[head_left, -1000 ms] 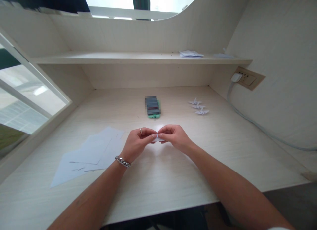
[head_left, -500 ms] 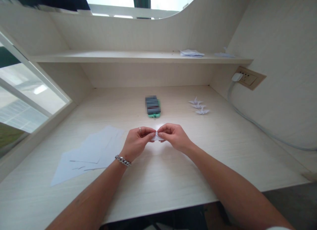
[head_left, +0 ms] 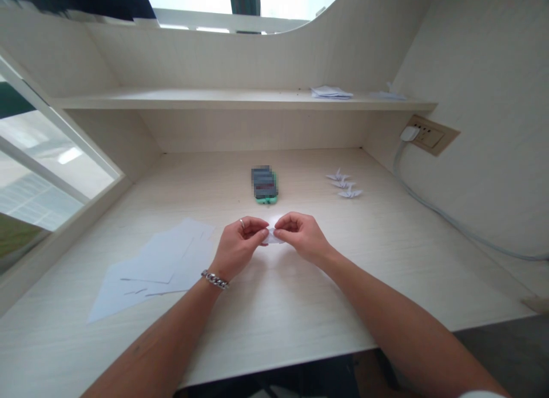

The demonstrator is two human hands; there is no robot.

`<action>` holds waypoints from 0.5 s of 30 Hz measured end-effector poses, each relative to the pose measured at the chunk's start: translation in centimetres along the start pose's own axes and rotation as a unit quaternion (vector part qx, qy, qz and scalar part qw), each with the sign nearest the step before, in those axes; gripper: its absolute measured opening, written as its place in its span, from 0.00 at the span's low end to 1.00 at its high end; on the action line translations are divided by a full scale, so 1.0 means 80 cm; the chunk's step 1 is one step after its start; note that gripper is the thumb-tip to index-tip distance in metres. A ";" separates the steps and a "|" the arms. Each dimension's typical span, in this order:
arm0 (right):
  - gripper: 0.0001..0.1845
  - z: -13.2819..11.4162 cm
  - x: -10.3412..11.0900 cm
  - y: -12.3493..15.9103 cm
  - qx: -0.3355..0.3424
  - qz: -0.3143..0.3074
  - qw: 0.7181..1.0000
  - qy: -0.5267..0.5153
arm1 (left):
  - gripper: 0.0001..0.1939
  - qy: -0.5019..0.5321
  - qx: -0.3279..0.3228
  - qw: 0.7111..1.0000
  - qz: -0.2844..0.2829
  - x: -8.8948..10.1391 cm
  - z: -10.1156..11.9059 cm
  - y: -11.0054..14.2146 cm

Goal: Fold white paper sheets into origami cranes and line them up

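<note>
Between my fingertips is a small piece of folded white paper, its details partly hidden by the thumbs. My left hand, with a ring and a chain bracelet, pinches its left side. On the opposite side, my right hand grips the paper between thumb and fingers. Both hands are low over the middle of the desk. Three folded paper cranes stand in a row farther back to the right. Straight behind the hands lies a phone with a green edge, its screen blurred out.
Several loose white paper sheets overlap left of my left forearm. A shelf crosses the back and carries a stack of folded paper. At right, a white cable runs from a wall socket.
My fingertips have moved slightly apart, and more of the folded paper shows between them. Both hands stay in nearly the same place. The cranes, phone and sheets have not moved.
</note>
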State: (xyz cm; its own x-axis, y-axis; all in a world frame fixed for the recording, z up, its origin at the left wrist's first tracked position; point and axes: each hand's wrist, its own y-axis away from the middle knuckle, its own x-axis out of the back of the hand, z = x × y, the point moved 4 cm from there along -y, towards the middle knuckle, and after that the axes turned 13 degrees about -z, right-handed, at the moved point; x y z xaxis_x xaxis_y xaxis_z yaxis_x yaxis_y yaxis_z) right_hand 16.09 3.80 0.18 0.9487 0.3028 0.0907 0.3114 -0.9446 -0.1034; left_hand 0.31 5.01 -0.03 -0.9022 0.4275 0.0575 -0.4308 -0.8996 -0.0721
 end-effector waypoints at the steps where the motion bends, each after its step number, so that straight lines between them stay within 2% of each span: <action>1: 0.07 -0.001 0.000 0.000 0.002 0.002 1.000 0.006 | 0.13 -0.005 -0.001 1.000 -0.001 0.000 0.000 0.000; 7: 0.09 0.005 -0.002 -0.002 0.008 -0.020 1.000 0.005 | 0.14 -0.035 -0.019 0.999 0.009 0.002 0.001 0.000; 10: 0.09 0.007 -0.001 -0.002 0.006 -0.013 1.000 0.002 | 0.16 0.002 0.003 1.000 0.000 0.003 0.001 0.000; 15: 0.08 0.007 0.002 -0.004 0.007 0.008 1.000 -0.022 | 0.17 0.083 0.020 0.996 0.031 0.010 0.001 0.000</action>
State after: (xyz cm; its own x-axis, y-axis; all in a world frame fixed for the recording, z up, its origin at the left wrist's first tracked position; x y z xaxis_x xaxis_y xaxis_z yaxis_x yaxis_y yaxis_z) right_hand 16.21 4.22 -0.35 0.9548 0.2937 0.0455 0.2971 -0.9474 -0.1187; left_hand -0.43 5.33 0.06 -0.9191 0.3778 -0.1114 -0.3768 -0.9258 -0.0307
